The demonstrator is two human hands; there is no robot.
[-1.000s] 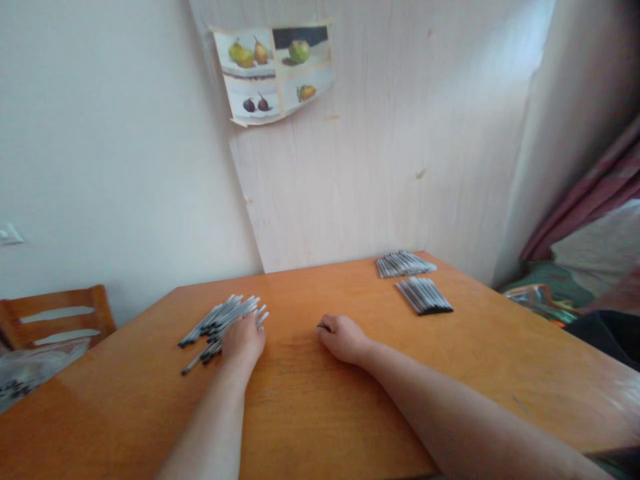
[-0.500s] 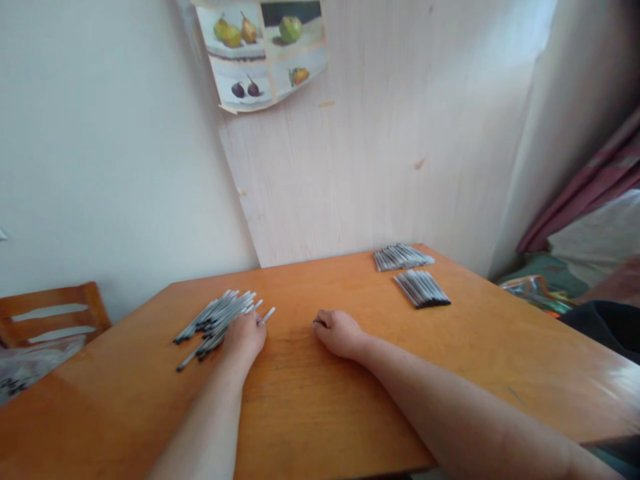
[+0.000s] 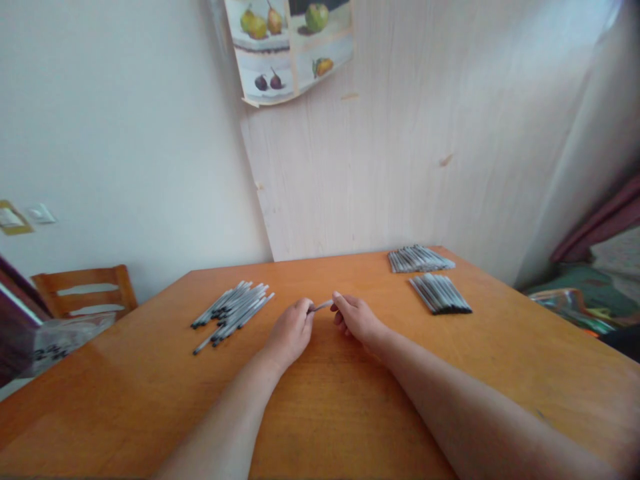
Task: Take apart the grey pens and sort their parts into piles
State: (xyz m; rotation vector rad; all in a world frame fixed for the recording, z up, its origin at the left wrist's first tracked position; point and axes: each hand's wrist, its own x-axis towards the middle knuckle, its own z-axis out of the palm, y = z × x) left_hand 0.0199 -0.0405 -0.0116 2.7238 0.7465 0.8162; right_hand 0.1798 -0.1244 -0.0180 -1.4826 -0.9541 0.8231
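Note:
Over the middle of the table, my left hand (image 3: 293,330) is closed around a slim pen (image 3: 323,306) with a pale barrel. The pen's light end points right and meets the thumb and fingertips of my right hand (image 3: 356,317), which are pinched at it. The other fingers of my right hand are curled under, and whether they hold anything small is hidden. Left of my hands lies a loose pile of pens (image 3: 240,308) with grey-white barrels and black ends.
At the back right, a neat row of pens (image 3: 440,294) lies with black ends toward me; behind it is another bundle of pens (image 3: 420,259). The wooden table (image 3: 320,413) meets a board with fruit pictures (image 3: 293,50). A wooden chair (image 3: 90,291) stands left.
My left hand has moved right, from the pile to the middle, bringing a pen. My right hand has raised its fingers to the pen's end. The view has turned slightly left.

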